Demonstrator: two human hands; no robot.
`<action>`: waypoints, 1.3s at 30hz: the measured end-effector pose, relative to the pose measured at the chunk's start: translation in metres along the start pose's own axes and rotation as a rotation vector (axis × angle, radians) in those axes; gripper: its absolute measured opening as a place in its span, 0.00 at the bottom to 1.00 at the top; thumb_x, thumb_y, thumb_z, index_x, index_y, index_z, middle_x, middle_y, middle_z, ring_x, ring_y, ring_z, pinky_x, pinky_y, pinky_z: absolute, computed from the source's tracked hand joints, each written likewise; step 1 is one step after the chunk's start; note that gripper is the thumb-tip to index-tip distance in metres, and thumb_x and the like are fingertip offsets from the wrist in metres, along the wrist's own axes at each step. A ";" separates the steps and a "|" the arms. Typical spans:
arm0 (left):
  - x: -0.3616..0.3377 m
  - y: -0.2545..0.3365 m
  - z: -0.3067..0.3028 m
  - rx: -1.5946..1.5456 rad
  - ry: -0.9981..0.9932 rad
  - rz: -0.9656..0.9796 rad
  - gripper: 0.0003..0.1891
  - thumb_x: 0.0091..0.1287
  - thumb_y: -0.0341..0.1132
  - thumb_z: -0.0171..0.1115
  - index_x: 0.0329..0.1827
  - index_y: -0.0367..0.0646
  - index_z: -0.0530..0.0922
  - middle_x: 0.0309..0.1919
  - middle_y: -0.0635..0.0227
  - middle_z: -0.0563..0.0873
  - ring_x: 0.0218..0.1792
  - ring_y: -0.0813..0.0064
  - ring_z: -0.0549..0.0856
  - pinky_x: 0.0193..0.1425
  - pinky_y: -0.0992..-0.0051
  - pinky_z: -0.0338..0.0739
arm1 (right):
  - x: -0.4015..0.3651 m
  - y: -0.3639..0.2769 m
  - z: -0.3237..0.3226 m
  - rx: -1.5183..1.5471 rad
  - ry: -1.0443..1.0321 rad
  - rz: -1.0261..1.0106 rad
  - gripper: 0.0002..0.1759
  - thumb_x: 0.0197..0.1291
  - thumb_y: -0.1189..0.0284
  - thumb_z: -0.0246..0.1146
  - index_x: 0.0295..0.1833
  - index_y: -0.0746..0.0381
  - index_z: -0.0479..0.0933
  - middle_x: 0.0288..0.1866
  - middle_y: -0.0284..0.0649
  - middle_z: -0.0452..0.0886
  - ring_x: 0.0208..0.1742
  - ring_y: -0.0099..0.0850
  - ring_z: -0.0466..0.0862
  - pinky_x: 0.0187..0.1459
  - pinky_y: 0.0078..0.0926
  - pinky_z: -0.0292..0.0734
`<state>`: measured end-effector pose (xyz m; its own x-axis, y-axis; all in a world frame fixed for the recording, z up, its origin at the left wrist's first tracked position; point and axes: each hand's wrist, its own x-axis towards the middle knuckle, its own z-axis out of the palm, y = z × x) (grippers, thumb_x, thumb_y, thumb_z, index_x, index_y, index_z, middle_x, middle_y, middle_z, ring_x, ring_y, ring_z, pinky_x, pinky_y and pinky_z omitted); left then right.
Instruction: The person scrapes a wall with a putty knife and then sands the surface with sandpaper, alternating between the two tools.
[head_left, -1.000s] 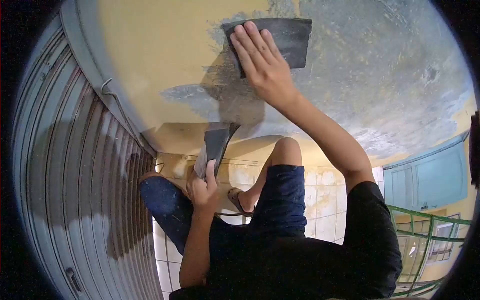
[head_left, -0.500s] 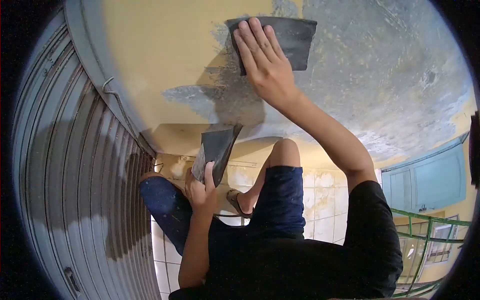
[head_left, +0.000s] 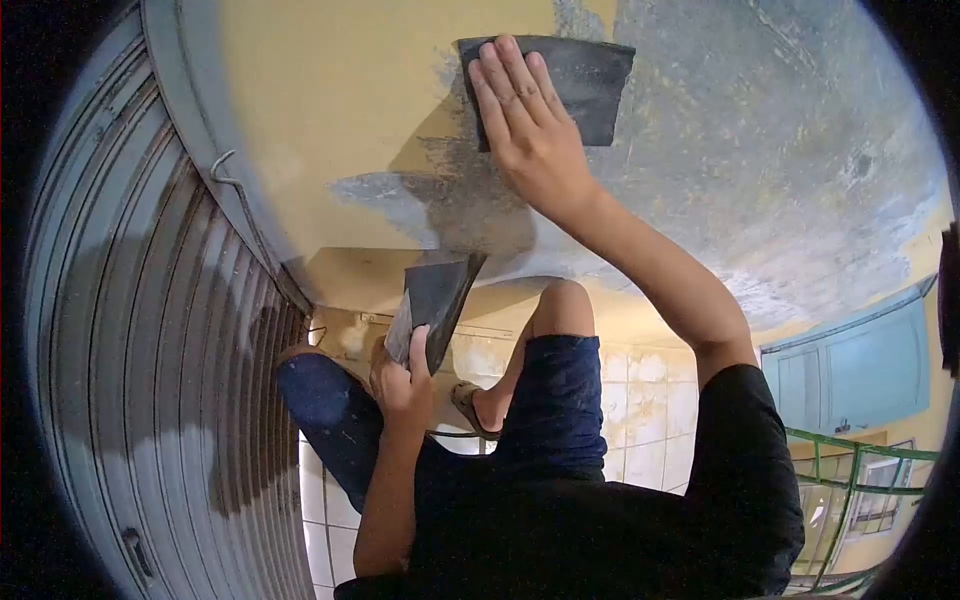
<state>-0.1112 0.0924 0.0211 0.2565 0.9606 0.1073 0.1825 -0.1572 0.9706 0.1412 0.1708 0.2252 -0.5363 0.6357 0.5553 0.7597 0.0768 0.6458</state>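
Observation:
My right hand point(head_left: 535, 130) lies flat on a dark grey rectangular sheet point(head_left: 590, 90), pressing it to the wall. Its fingers are stretched out over the sheet's left part. Around the sheet the wall shows a rough grey patch point(head_left: 740, 160) beside yellow paint point(head_left: 320, 110). Lower down, my left hand point(head_left: 405, 375) grips a folded dark sheet point(head_left: 437, 295), its thumb on the front face. This folded sheet has a paler grey side at the left and stands just below the wall's grey patch.
A ribbed metal shutter point(head_left: 130, 330) fills the left side, with a bent metal hook point(head_left: 235, 185) at its edge. White floor tiles point(head_left: 645, 425) lie below the wall. At the right are a light blue cabinet point(head_left: 870, 365) and a green metal frame point(head_left: 850, 470).
The view has shifted slightly. Both hands hold nearly the same places, my right hand still flat on its sheet and my left hand still gripping the folded one.

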 end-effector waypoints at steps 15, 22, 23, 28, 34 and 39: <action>-0.002 -0.013 -0.001 -0.094 -0.001 0.008 0.13 0.79 0.35 0.61 0.53 0.35 0.88 0.49 0.46 0.90 0.52 0.42 0.86 0.59 0.54 0.79 | -0.014 -0.017 0.017 0.004 -0.017 0.045 0.33 0.66 0.75 0.56 0.76 0.75 0.72 0.82 0.57 0.71 0.86 0.53 0.65 0.84 0.56 0.59; -0.002 -0.004 -0.001 -0.144 0.026 0.043 0.13 0.81 0.34 0.60 0.52 0.32 0.87 0.50 0.48 0.91 0.53 0.45 0.88 0.59 0.57 0.80 | -0.080 -0.002 -0.012 0.012 -0.176 0.068 0.30 0.70 0.75 0.55 0.76 0.73 0.73 0.82 0.54 0.71 0.86 0.51 0.67 0.84 0.53 0.60; 0.000 -0.009 -0.004 -0.123 0.019 0.050 0.12 0.81 0.33 0.59 0.54 0.34 0.88 0.50 0.49 0.91 0.52 0.49 0.89 0.60 0.59 0.79 | -0.086 -0.002 -0.008 0.014 -0.175 0.067 0.30 0.70 0.75 0.55 0.76 0.73 0.73 0.82 0.54 0.71 0.86 0.51 0.67 0.84 0.53 0.60; 0.002 -0.018 -0.007 -0.050 0.061 0.103 0.13 0.83 0.33 0.58 0.55 0.36 0.89 0.50 0.51 0.92 0.50 0.51 0.90 0.57 0.61 0.80 | -0.045 -0.016 0.012 0.037 -0.060 0.080 0.30 0.69 0.76 0.55 0.75 0.74 0.73 0.82 0.57 0.70 0.86 0.53 0.67 0.84 0.55 0.61; -0.001 -0.008 -0.009 -0.077 0.095 0.073 0.12 0.82 0.32 0.60 0.52 0.32 0.89 0.49 0.52 0.93 0.47 0.53 0.90 0.55 0.62 0.81 | -0.035 -0.027 0.019 0.013 -0.022 0.105 0.30 0.70 0.77 0.55 0.76 0.74 0.73 0.82 0.55 0.71 0.86 0.52 0.67 0.84 0.55 0.61; 0.003 -0.014 -0.010 -0.040 0.137 0.050 0.14 0.83 0.34 0.60 0.50 0.31 0.90 0.43 0.51 0.93 0.45 0.55 0.91 0.55 0.63 0.81 | -0.061 -0.023 0.008 0.031 -0.111 0.094 0.30 0.70 0.77 0.55 0.76 0.73 0.73 0.82 0.54 0.71 0.86 0.51 0.67 0.84 0.54 0.61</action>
<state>-0.1228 0.1000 0.0097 0.1317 0.9746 0.1814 0.1344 -0.1988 0.9708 0.1600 0.1366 0.1723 -0.4199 0.7222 0.5497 0.8165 0.0361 0.5763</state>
